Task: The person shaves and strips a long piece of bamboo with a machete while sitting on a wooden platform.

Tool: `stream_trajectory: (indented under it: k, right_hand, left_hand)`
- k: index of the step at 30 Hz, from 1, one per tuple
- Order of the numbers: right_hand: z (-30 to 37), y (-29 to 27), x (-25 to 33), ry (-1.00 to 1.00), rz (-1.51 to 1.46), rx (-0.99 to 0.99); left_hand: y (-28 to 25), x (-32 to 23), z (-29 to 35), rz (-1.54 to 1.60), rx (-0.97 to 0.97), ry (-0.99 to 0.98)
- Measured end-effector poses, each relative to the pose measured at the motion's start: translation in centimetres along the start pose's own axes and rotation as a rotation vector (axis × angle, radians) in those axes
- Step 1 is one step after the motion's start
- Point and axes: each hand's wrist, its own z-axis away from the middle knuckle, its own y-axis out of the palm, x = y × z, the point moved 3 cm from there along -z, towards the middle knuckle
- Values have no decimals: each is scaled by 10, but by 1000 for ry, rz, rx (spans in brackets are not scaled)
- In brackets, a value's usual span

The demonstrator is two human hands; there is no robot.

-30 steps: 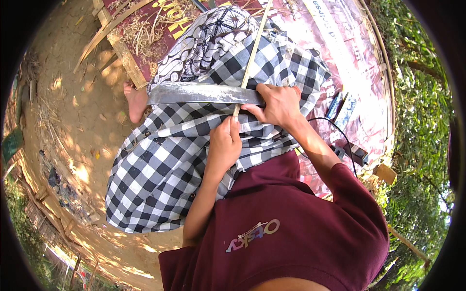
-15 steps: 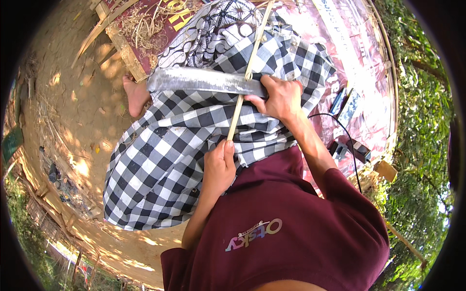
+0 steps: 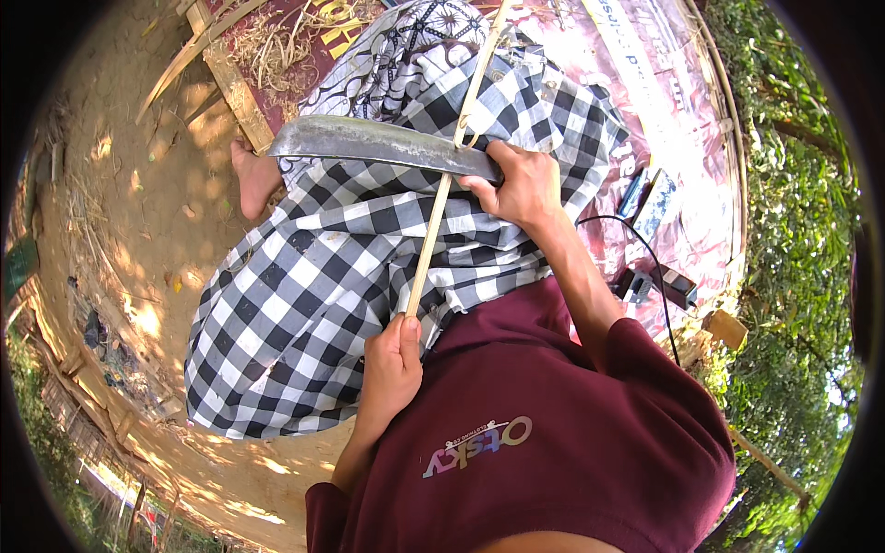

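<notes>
My right hand (image 3: 527, 189) is closed round the handle end of a machete (image 3: 369, 143), whose broad grey blade points left across my lap. Under the blade, close to my right thumb, runs a long pale bamboo strip (image 3: 430, 241). A thin curled shaving (image 3: 468, 129) stands at the blade's far edge. My left hand (image 3: 393, 365) pinches the strip's near end, close to my shirt, thumb on top. The strip slants away from me beyond the blade, over a black-and-white checked cloth (image 3: 286, 313) that covers my legs.
Tangled shavings (image 3: 277, 46) lie on a dark red sheet with a wooden edge (image 3: 230, 83) at the far left. On the pink plastic sheet (image 3: 701, 166) at right are small dark devices (image 3: 659, 284) and a black cable (image 3: 645, 241). A bare foot (image 3: 253, 180) rests on the dirt.
My left hand has drawn back toward my body and slightly left, and the bamboo strip has slid nearer under the blade. The machete has rolled and its tip has risen a little.
</notes>
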Motion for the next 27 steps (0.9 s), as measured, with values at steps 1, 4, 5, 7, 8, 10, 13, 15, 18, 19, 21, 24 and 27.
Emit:
stream_trajectory:
  k: [1, 4, 5, 7, 8, 10, 13, 15, 18, 19, 21, 24, 27]
  right_hand:
    - [-1, 0, -3, 9, 15, 25]
    - [-3, -9, -7, 41, 7, 115]
    - [-4, -12, -5, 53, -5, 148]
    - [-2, -18, 5, -22, -5, 206]
    - [2, -20, 11, -60, -4, 239]
    - [15, -20, 26, -210, -9, 286]
    - [20, -24, 33, -458, 52, 203]
    - [-9, -39, 7, -384, 309, 129]
    - [-61, -48, -66, 272, 155, 48]
    - [-64, -52, -70, 245, 150, 29]
    - [-60, -58, -54, 165, 25, 23]
    - [-42, -52, -8, -75, 132, 87]
    - [-28, -44, 24, -273, 100, 55]
  left_hand:
    - [1, 2, 0, 14, 5, -10]
    - [9, 4, -7, 19, 2, -13]
    - [12, 5, -11, 15, -2, -11]
    - [15, 3, -21, 17, -23, 61]
    - [16, 2, -23, 21, -34, 93]
    - [16, -1, -27, 12, -61, 130]
    - [13, -9, -21, -36, -65, 100]
    - [10, -10, -10, -103, -20, 2]
    - [9, -3, 9, -94, 31, 2]
    - [10, -3, 5, -69, 12, 31]
    - [15, -5, -5, -21, -22, 87]
    - [10, -13, -15, 19, -21, 112]
    - [5, -22, -27, 27, -65, 125]
